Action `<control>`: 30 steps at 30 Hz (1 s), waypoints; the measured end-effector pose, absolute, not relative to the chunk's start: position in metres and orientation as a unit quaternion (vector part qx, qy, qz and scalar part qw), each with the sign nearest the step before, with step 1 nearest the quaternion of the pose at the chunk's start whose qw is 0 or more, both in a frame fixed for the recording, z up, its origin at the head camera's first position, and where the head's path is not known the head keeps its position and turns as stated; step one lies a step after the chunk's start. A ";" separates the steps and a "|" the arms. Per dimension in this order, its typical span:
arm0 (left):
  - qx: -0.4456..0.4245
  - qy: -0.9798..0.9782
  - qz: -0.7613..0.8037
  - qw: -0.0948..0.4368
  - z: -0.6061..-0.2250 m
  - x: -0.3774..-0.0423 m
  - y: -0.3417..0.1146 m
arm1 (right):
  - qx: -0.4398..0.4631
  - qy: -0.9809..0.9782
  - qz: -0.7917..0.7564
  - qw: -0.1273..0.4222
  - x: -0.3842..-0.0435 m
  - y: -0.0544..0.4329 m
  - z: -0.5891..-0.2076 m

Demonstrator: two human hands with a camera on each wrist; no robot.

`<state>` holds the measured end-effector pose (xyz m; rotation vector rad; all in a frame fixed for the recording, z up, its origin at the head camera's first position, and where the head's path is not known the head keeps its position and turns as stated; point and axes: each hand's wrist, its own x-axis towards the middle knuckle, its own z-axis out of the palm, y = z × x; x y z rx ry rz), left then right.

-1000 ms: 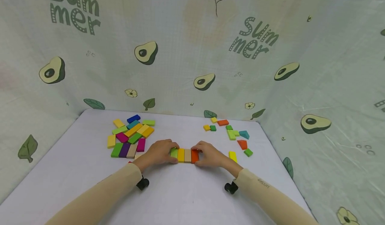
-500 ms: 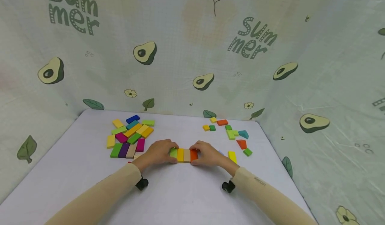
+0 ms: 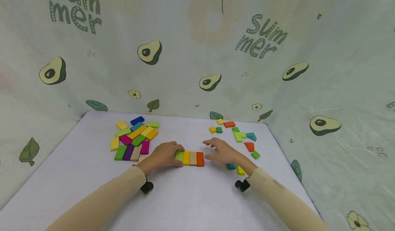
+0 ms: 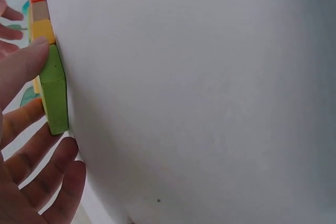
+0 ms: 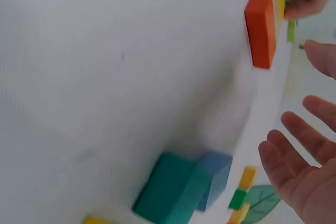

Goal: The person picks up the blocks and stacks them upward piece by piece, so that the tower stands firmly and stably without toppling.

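Note:
A row of rectangular wooden blocks lies side by side on the white table: light green (image 3: 179,156), yellow (image 3: 186,158), natural wood (image 3: 193,158) and an orange block (image 3: 200,159) at the right end. My left hand (image 3: 162,155) grips the light green block between thumb and fingers, as the left wrist view shows with the thumb on its edge. To the right of the orange block is my right hand (image 3: 223,151), fingers loosely spread and holding nothing. Beneath its wrist lie a teal block (image 5: 173,190), a blue block (image 5: 216,179) and a yellow block (image 3: 241,170).
Left of the row lies a cluster of colored blocks, with a purple block (image 3: 128,153) and a magenta block (image 3: 145,147) among them. At the back right are several smaller pieces, including a red-orange piece (image 3: 249,146). A printed cloth (image 3: 185,52) hangs behind the table.
My right hand has let go of the orange block and moved off to the right, its fingers opening. My left hand keeps its hold on the light green block; the row stays in place.

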<state>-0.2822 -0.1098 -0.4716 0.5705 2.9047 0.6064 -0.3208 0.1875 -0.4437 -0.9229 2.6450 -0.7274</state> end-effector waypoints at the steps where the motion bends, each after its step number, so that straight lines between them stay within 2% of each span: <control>1: 0.189 0.960 0.200 0.058 -0.471 -0.282 -0.110 | -0.311 0.909 -0.252 0.114 -0.324 0.195 -0.441; 12: 0.185 0.960 0.200 0.058 -0.471 -0.282 -0.110 | -0.154 0.958 -0.241 0.019 -0.377 0.269 -0.446; 20: 0.184 0.962 0.194 0.056 -0.472 -0.283 -0.108 | -0.101 0.970 -0.222 0.011 -0.392 0.290 -0.462; 30: 0.184 0.962 0.194 0.060 -0.472 -0.282 -0.108 | -0.107 0.978 -0.179 0.010 -0.405 0.293 -0.472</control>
